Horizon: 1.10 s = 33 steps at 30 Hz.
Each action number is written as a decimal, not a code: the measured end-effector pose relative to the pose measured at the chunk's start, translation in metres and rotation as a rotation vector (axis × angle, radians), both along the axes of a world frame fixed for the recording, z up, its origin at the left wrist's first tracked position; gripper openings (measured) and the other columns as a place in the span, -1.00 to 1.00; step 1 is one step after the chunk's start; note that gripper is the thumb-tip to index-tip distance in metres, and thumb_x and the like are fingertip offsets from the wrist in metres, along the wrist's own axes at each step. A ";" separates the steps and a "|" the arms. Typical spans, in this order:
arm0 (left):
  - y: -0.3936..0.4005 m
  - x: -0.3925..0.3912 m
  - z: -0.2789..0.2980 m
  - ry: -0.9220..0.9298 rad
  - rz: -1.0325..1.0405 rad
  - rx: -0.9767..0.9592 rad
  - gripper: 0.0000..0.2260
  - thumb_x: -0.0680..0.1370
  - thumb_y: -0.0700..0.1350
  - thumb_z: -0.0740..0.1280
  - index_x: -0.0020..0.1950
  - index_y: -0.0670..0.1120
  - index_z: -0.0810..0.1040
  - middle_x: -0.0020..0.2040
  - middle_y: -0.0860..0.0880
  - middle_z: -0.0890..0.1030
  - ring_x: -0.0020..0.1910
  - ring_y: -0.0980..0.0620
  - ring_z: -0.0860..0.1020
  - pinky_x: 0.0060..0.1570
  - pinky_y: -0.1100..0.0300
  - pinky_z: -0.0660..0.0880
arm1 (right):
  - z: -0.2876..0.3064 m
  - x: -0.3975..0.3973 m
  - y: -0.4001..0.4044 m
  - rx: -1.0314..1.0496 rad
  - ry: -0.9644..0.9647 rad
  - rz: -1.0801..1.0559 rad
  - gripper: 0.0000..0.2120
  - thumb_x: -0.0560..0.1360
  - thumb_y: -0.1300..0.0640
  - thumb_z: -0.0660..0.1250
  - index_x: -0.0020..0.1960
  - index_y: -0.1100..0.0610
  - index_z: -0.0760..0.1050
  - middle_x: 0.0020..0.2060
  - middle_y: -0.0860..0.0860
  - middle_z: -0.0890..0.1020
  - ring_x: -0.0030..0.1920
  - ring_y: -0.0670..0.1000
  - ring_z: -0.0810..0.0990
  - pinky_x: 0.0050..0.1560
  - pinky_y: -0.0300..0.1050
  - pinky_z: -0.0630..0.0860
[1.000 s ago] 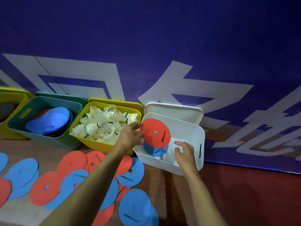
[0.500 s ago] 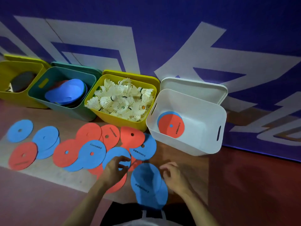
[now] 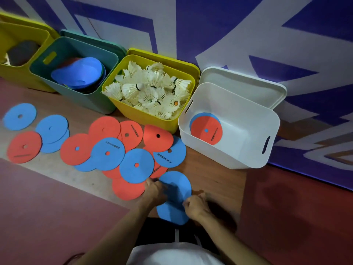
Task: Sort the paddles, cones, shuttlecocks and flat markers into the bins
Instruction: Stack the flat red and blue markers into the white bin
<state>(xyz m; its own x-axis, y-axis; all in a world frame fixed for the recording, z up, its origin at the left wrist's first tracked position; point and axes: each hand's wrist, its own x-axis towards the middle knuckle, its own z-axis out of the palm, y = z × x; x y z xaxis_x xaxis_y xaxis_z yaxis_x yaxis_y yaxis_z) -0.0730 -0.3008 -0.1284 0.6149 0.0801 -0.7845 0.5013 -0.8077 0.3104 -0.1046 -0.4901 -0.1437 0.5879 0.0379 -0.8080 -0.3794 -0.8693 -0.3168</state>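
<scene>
Several red and blue flat markers lie spread on the floor. Nearest me, two blue flat markers overlap. My left hand pinches the left edge of the upper one. My right hand has its fingers curled at the right edge of the pair. The white bin at the right holds a red marker lying on a blue one. Shuttlecocks fill the yellow bin. Blue cones are stacked in the teal bin. A dark paddle lies in the far-left yellow bin.
All the bins stand in a row against a blue and white banner wall. The white bin's lid leans behind it. The floor right of the white bin is dark red.
The red marker left my left hand and now lies in the white bin. Both hands came down from the bin to the blue markers nearest me. The view tilted down.
</scene>
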 end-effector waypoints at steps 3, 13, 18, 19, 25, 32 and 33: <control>0.005 -0.005 -0.006 -0.057 -0.139 -0.042 -0.50 0.34 0.04 0.24 0.25 -0.01 0.61 0.27 -0.12 0.53 0.22 -0.14 0.37 0.15 0.26 0.35 | 0.001 -0.003 0.005 -0.016 0.010 0.008 -0.73 0.44 -0.02 0.19 -0.07 -0.04 0.66 0.19 0.20 0.55 0.30 0.24 0.43 0.30 -0.12 0.41; 0.009 -0.014 0.016 -0.366 -0.125 -0.179 -0.71 0.35 -0.14 0.24 -0.11 -0.15 0.72 -0.17 -0.15 0.66 -0.07 -0.06 0.51 -0.07 0.18 0.50 | 0.016 -0.002 -0.006 0.133 -0.199 -0.074 -0.78 0.54 0.24 0.28 -0.02 -0.03 0.63 0.12 0.01 0.42 -0.04 -0.08 0.57 0.03 -0.51 0.34; 0.008 0.003 0.058 -0.452 -0.067 -0.256 -0.72 0.50 -0.29 0.30 0.00 0.02 0.72 -0.15 0.18 0.61 -0.20 0.29 0.55 -0.16 0.39 0.51 | 0.044 0.021 -0.011 0.210 -0.364 -0.103 -0.63 0.56 0.27 0.24 -0.20 -0.21 0.51 -0.01 -0.12 0.51 -0.07 -0.14 0.58 -0.11 -0.47 0.39; 0.010 0.008 0.070 -0.493 -0.039 -0.262 -0.69 0.52 -0.30 0.31 0.06 0.06 0.71 -0.08 0.24 0.60 -0.13 0.37 0.55 -0.15 0.50 0.44 | 0.053 0.026 -0.013 0.230 -0.399 -0.090 -0.62 0.57 0.26 0.24 -0.20 -0.21 0.50 -0.03 -0.16 0.50 -0.07 -0.19 0.56 -0.11 -0.53 0.36; 0.030 0.031 0.133 -0.788 0.033 -0.276 -0.69 0.54 -0.32 0.37 0.13 0.05 0.69 -0.04 0.15 0.63 -0.08 0.26 0.56 -0.18 0.45 0.49 | 0.096 0.048 -0.039 0.354 -0.689 -0.046 -0.69 0.52 0.35 0.25 -0.11 -0.02 0.64 -0.06 -0.16 0.50 -0.02 -0.27 0.52 0.04 -0.44 0.38; 0.038 0.070 0.198 -0.952 0.098 -0.297 -0.70 0.59 -0.29 0.32 0.23 0.02 0.63 0.05 0.20 0.57 0.03 0.36 0.53 -0.12 0.50 0.45 | 0.170 0.093 -0.063 0.429 -0.969 -0.304 -0.72 0.59 0.26 0.28 0.14 -0.01 0.66 0.06 -0.11 0.52 0.06 -0.23 0.54 0.04 -0.43 0.43; 0.035 0.075 0.204 -0.964 0.104 -0.321 -0.72 0.60 -0.26 0.32 0.24 0.03 0.63 0.07 0.18 0.57 0.05 0.38 0.52 -0.13 0.49 0.45 | 0.180 0.101 -0.066 0.441 -0.997 -0.378 -0.72 0.59 0.25 0.28 0.17 -0.03 0.65 0.07 -0.11 0.52 0.04 -0.21 0.56 0.00 -0.43 0.46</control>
<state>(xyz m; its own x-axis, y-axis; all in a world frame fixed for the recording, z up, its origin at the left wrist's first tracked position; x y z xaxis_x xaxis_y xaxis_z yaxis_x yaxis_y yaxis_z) 0.0021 -0.2654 0.0754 0.9980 0.0421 0.0464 -0.0132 -0.5821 0.8130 -0.0035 -0.5565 0.0364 0.9916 -0.1133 0.0619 -0.0020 -0.4928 -0.8701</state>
